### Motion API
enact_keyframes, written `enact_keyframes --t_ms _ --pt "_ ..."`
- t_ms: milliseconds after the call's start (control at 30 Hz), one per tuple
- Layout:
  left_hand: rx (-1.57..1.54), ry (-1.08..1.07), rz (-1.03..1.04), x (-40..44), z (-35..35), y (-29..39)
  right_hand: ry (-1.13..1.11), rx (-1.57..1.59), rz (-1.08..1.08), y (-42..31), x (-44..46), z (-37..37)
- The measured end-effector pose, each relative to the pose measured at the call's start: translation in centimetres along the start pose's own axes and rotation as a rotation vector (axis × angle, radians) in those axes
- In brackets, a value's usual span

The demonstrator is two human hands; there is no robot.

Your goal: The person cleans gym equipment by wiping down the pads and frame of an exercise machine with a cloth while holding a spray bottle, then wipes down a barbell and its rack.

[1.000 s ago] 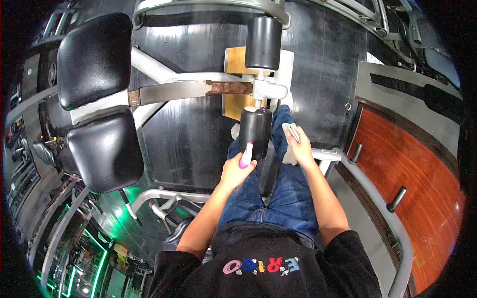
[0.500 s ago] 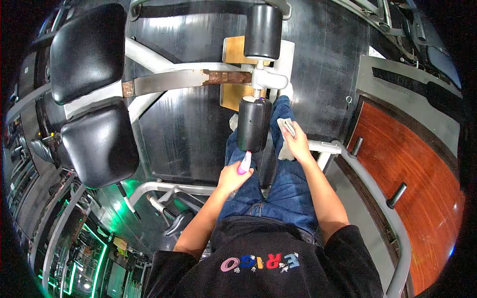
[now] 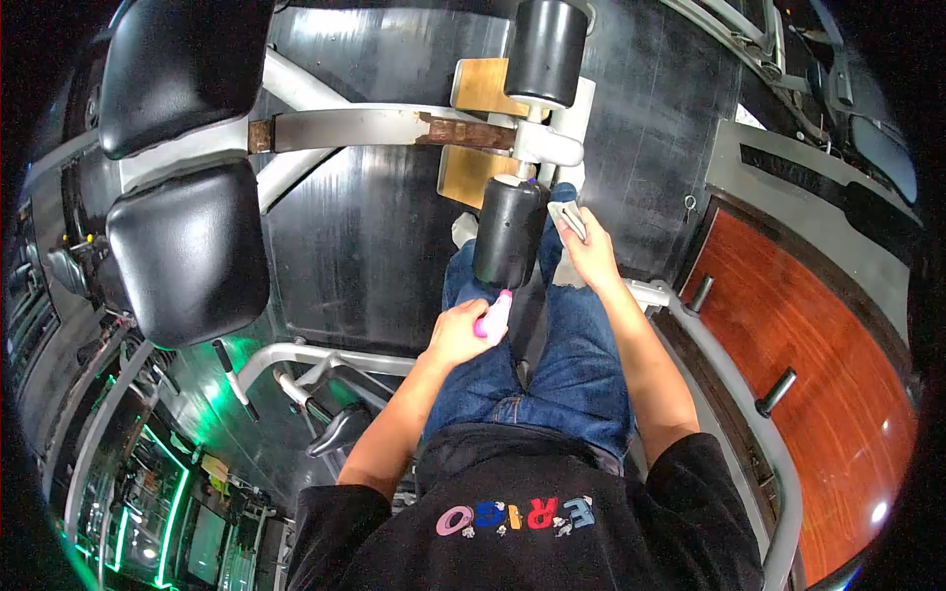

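Observation:
My left hand (image 3: 461, 333) is closed around a small white and pink bottle (image 3: 497, 313). The bottle's pink tip points up at the lower end of a black padded roller (image 3: 509, 231), close to it; whether they touch I cannot tell. To the right of that roller, my right hand (image 3: 593, 254) grips a whitish cloth (image 3: 569, 276), part of which hangs below the fingers. A second black roller (image 3: 545, 54) sits farther away on the same white metal bracket (image 3: 548, 145).
A metal arm (image 3: 355, 130) with a worn brown section joins the bracket to black padded seats (image 3: 192, 251) on the left. Wooden footplates (image 3: 473, 175) lie beneath the rollers. A grey rail (image 3: 734, 379) with black pegs and a reddish-brown panel (image 3: 808, 394) stand at right.
The view has shifted, so the machine sits higher in the picture. My left hand has turned the bottle slightly to the right. My right hand still has the cloth and appears slightly higher.

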State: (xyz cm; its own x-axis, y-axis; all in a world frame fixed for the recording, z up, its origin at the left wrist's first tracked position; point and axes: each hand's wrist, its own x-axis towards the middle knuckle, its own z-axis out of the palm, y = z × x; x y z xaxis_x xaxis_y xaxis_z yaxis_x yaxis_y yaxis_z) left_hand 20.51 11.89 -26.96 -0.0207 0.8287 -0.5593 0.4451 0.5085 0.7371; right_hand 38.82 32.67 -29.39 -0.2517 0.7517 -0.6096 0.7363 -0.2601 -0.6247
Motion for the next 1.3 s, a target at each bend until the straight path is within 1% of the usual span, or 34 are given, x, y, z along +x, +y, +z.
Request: enact_keyframes --t_ms 33,100,167,233,267,333,467,533,567,600,667,733,800,867,933,1000,1067,1133,1200,1233,1267,1300 --pt "-0.023 0.027 0.021 0.2 0.1 -0.2 -0.026 -0.004 0.035 -0.5 -0.2 0.0" --pt "-0.057 0.068 0.071 0.4 0.2 -0.8 -0.021 -0.012 0.03 -1.1 -0.8 0.1" --pt "-0.037 0.042 0.066 0.3 0.5 -1.9 -0.014 -0.021 0.032 -0.6 -1.2 0.4" --pt "0.011 0.019 0.065 0.0 0.4 -2.7 0.054 -0.009 -0.057 0.5 -1.0 1.0" --pt "0.008 0.023 0.065 -0.3 0.4 -2.9 0.052 -0.013 -0.061 1.1 -0.8 1.0" --pt "0.019 0.019 0.078 -0.7 0.4 -3.6 0.076 0.04 -0.046 0.5 -0.8 0.8" --pt "0.012 0.064 0.102 -1.5 0.4 -4.2 0.07 0.008 0.019 -0.3 1.6 1.1" --pt "0.001 0.046 0.074 -1.8 0.3 -4.6 0.115 -0.186 -0.271 -1.9 2.8 2.7" --pt "0.003 0.044 0.073 -1.9 0.3 -4.6 0.198 -0.295 -0.367 -2.9 2.7 4.0" --pt "0.0 0.053 0.072 -2.0 0.3 -4.7 0.148 -0.33 -0.312 -3.4 2.3 5.3" --pt "-0.004 0.058 0.077 -2.1 0.3 -4.6 0.24 -0.291 -0.523 -1.0 0.6 8.6" --pt "-0.026 0.064 0.019 -2.3 0.0 -4.2 -0.056 -0.485 -0.493 -0.1 -3.0 9.5" --pt "-0.032 0.067 0.014 -2.5 -0.2 -3.9 -0.256 -0.457 -0.424 1.3 -6.1 9.2" --pt "-0.033 0.074 0.011 -2.5 -0.2 -3.7 -0.292 -0.287 -0.485 2.3 -6.9 8.3" --pt "-0.056 0.062 0.011 -2.7 0.0 -3.9 -0.377 -0.179 -0.341 2.4 -5.7 6.5" --pt "-0.06 0.06 -0.011 -2.8 0.6 -3.9 -0.115 -0.223 -0.455 1.4 -3.0 4.5" --pt "-0.035 0.203 0.017 -2.5 1.0 -3.5 0.084 -0.211 -0.408 -2.1 0.9 2.3" --pt "-0.007 0.159 -0.015 -2.3 1.4 -2.9 0.291 -0.222 -0.374 -5.3 4.4 2.6" --pt "0.049 0.103 0.054 -2.2 1.7 -2.2 0.208 -0.339 -0.471 -6.5 5.0 4.5" --pt "0.048 0.024 0.041 -2.3 1.6 -2.0 0.041 -0.464 -0.459 -6.4 4.2 5.8" --pt "0.057 0.029 0.042 -2.7 1.4 -1.8 -0.015 -0.7 -0.583 -4.1 3.2 8.6" --pt "0.06 -0.012 0.04 -3.1 1.1 -1.6 -0.201 -0.921 -0.535 -3.8 1.2 10.3"
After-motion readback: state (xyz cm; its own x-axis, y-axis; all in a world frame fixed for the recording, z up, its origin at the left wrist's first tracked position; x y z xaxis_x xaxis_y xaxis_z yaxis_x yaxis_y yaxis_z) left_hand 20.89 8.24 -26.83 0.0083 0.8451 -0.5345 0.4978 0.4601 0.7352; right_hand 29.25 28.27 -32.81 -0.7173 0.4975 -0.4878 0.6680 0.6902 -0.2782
